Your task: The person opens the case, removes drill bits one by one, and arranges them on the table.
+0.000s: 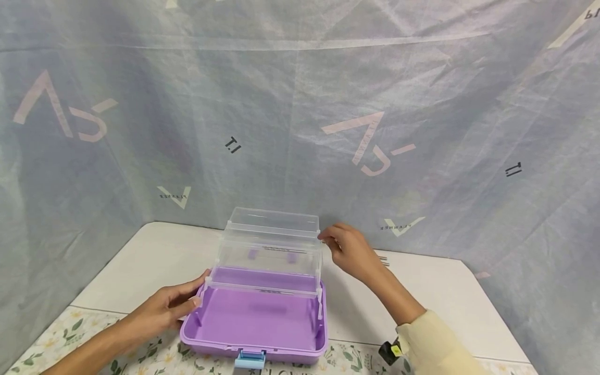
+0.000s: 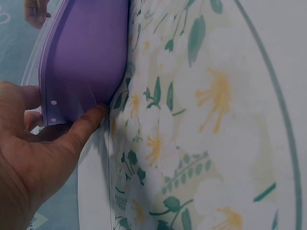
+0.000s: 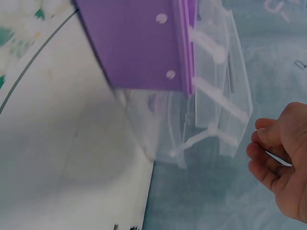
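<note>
Toward the front of the tabletop, well inside its left and right edges: purple box, with upper clear tray and lower clear tray raised in steps over its rear part.
Front rim: blue latch hanging unfastened; best kept free of any load.
Purple base: hold down firmly while working the trays, to counter likely back-heaviness.
Tray ends: guide smoothly along the natural swing, probably without sideways force, given such thin-looking plastic; if binding on one side, better to ease both ends together.
White link arms: keep fingertips clear of the joints, for fear of a pinch.
Left hand: partly spread, curled round the box's left side toward the rear corner, gripping rim and outer wall.
Right hand: narrow, with bent fingers and thumb close to forefinger, just beside the upper tray's right end; no object plainly held; cannot tell whether touching or pinching the tray.
</note>
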The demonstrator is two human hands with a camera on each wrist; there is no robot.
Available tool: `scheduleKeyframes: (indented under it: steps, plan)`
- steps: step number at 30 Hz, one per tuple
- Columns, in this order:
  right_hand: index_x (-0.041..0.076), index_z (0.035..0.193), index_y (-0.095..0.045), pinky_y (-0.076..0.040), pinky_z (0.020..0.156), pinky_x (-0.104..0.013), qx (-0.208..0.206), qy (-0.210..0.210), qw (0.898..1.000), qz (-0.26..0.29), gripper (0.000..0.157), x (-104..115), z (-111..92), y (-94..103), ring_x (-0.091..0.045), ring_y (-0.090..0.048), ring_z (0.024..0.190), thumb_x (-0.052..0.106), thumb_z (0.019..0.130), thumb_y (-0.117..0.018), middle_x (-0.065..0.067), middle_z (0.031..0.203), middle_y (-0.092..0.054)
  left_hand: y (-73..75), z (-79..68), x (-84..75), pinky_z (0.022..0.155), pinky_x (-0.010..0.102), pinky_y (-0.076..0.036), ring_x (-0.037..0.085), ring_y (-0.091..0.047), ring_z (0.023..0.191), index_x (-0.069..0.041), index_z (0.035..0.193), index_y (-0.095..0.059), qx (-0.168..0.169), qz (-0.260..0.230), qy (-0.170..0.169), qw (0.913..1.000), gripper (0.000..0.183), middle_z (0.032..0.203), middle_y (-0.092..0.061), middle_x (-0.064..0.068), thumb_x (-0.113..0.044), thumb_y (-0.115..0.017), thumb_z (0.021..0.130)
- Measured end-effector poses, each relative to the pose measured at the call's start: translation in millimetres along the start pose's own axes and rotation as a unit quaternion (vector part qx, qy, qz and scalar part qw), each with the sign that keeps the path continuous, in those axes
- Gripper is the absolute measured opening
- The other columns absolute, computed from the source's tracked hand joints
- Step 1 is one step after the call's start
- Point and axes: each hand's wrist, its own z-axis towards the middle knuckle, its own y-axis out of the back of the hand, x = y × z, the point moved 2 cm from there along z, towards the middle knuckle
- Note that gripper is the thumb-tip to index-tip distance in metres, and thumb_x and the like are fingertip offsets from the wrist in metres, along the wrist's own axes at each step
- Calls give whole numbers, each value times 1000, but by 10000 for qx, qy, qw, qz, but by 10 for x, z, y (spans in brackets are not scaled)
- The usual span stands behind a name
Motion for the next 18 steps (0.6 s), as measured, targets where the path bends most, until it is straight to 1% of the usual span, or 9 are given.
scheduleKeyframes:
  steps: [3,5,7,8,10,13,15,18]
  plan:
    - [7,109,-86,-63,80,-38,-77,136,9999,49,20,80,52,-40,-21,-72,92,-5,104,-70,-6,105,-82,7,-3,7,95,47,-71,37,-59,147,-1,178,-7,26,-2,-84,10000,75,183,2,30,-21,-52,122]
    - [7,110,-86,-63,81,-39,-77,304,9995,96,20,134,78,-79,-23,-73,94,-5,104,-71,-8,105,-83,8,-4,8,96,47,-71,28,-61,145,-1,178,-7,46,-32,-110,9999,74,183,2,30,-21,-52,122]
    - [6,111,-85,-64,84,-41,-30,449,9989,148,19,180,94,-122,-26,-74,97,-4,105,-71,-9,107,-84,4,-3,4,96,46,-71,21,-64,142,-1,178,-7,68,-53,-121,9999,74,183,2,30,-21,-52,122]
    - [6,112,-85,-63,84,-41,8,501,9986,171,18,202,98,-142,-26,-74,98,-4,105,-72,-9,108,-84,3,-1,0,96,46,-71,19,-64,141,-1,178,-7,73,-58,-109,9999,75,183,2,30,-21,-52,122]
    - [7,112,-85,-62,87,-42,70,615,9979,183,17,242,106,-179,-27,-74,99,-2,106,-73,-9,108,-84,0,4,-9,96,46,-71,21,-64,142,-2,179,-7,61,-49,-71,9999,75,183,2,29,-23,-53,122]
    - [6,112,-86,-59,87,-43,131,761,9969,119,13,293,109,-218,-26,-71,94,2,106,-75,-6,106,-85,-4,5,-13,96,46,-71,29,-62,145,-3,179,-7,34,-32,-29,10000,76,183,1,30,-24,-53,122]
    - [8,111,-86,-58,87,-44,152,807,9966,46,12,318,109,-241,-24,-68,91,4,105,-77,-4,103,-85,-4,6,-15,95,46,-71,31,-63,144,-3,179,-8,17,-27,-34,10000,76,183,0,31,-24,-54,122]
    - [11,110,-87,-58,91,-49,174,821,9965,-55,11,332,104,-269,-25,-68,92,7,106,-78,-1,101,-85,-9,6,-20,95,46,-71,35,-63,144,-3,179,-8,13,-37,-25,10000,77,183,0,33,-24,-54,122]
